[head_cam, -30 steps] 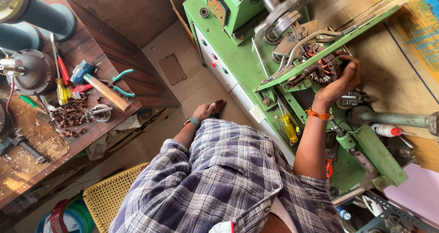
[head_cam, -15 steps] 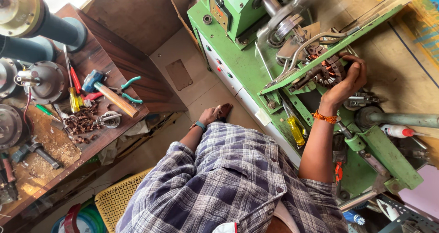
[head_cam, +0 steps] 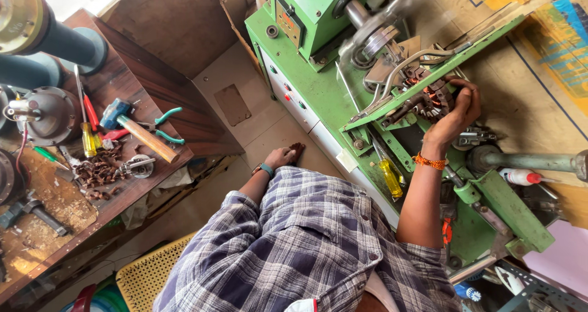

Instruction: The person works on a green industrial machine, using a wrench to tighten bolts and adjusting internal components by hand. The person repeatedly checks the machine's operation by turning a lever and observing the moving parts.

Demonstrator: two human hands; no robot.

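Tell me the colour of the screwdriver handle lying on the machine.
Yellow: the screwdriver shows best in the head view.

On the dark wooden workbench [head_cam: 153, 97] to my left I see a wooden-handled hammer [head_cam: 138, 131], green-handled pliers [head_cam: 165, 125], a yellow-handled screwdriver [head_cam: 89, 141] and rusty metal scraps [head_cam: 98, 171].

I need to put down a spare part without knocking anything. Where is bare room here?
Free: the wooden bench edge beyond the hammer and pliers, and the sandy patch by its near-left corner. Crowded: around the metal scraps, screwdrivers, and the green machine by the right hand.
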